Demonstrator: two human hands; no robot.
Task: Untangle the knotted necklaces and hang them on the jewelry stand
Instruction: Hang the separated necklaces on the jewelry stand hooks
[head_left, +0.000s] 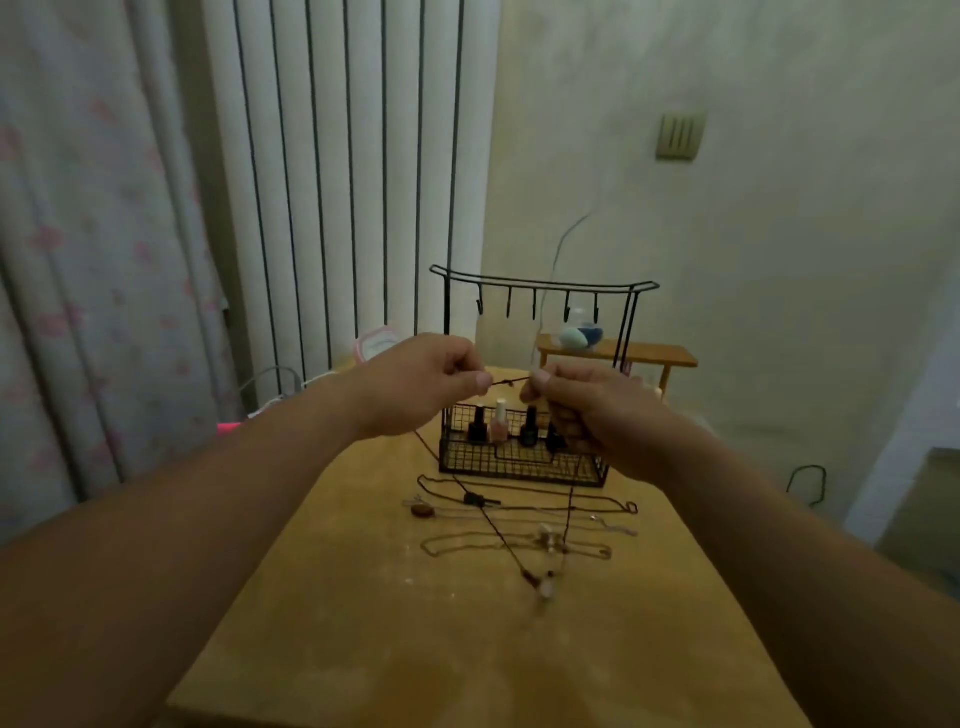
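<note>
A dark cord necklace (511, 381) is stretched between my two raised hands in front of the black wire jewelry stand (543, 285). My left hand (423, 384) pinches one end and my right hand (587, 410) pinches the other. The cord's loop hangs down to a beaded pendant (543, 582) near the table. Several other thin chains (519, 545) lie on the wooden table (363, 623) just in front of the stand. The stand's hooks (535, 304) carry nothing.
The stand's mesh basket (519, 460) holds several nail polish bottles. Behind it sits a small wooden shelf (670, 356) with a glass holding makeup sponges. A pink-lidded container (374, 343) is at the back left, by curtains and a radiator.
</note>
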